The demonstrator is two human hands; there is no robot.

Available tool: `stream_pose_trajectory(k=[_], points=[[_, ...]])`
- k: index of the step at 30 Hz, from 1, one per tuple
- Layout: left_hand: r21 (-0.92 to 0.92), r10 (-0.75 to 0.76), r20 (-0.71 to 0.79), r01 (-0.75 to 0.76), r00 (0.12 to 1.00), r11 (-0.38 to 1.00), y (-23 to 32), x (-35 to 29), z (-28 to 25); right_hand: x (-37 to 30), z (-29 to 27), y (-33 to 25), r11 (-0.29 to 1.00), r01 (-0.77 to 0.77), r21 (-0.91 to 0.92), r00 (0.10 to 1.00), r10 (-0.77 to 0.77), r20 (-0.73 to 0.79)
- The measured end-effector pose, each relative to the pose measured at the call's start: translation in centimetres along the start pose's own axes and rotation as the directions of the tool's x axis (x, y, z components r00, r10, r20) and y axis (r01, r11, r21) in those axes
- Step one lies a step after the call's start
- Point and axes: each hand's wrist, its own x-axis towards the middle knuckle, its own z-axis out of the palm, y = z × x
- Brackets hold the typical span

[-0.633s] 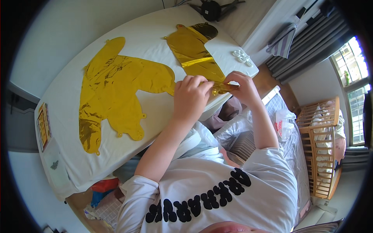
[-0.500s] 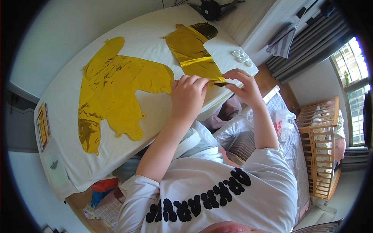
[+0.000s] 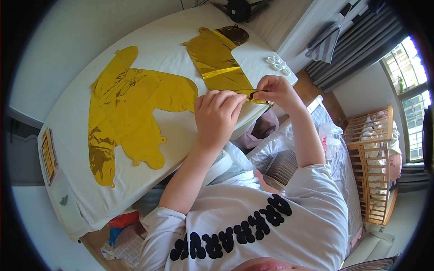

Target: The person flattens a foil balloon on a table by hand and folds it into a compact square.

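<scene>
Two flat, uninflated gold foil balloons lie on a table with a white cloth. The larger-looking foil balloon point(image 3: 131, 99) spreads over the left and middle of the table, small tabs along its outline. The other foil balloon point(image 3: 217, 61) reaches from the far side to the near right edge, where my hands are. My left hand point(image 3: 217, 113) is closed, its fingertips pinching this balloon's near edge. Beside it, my right hand point(image 3: 275, 90) pinches the same edge between thumb and fingers. Its gold tip hangs just below my right fingers. Fingers cover the exact spot gripped.
Several white rings point(image 3: 278, 65) lie at the table's far right corner. A black device point(image 3: 239, 10) stands at the back. On the left lies a colourful flat packet point(image 3: 49, 149). Right of the table are a plastic-covered bed point(image 3: 332, 113) and a wooden crib point(image 3: 368, 158).
My right hand has turned and moved slightly left, its thumb and fingers now closer together on the foil edge. My left hand stays beside it. The whole view has shifted a little.
</scene>
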Motion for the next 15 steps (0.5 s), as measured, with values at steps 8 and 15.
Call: stream_pose_trajectory(k=[8,15], points=[[0.06,-0.079,0.059,0.075,0.995,0.995,-0.4,-0.7,-0.1,0.8,1.3,-1.0,0.993,0.095,-0.064,0.982,-0.104,-0.159],[-0.067,0.0,0.087,0.006,0.996,0.998,-0.3,-0.4,-0.1,0.6,1.8,-0.4,0.812,0.242,-0.531,0.912,-0.377,-0.16]])
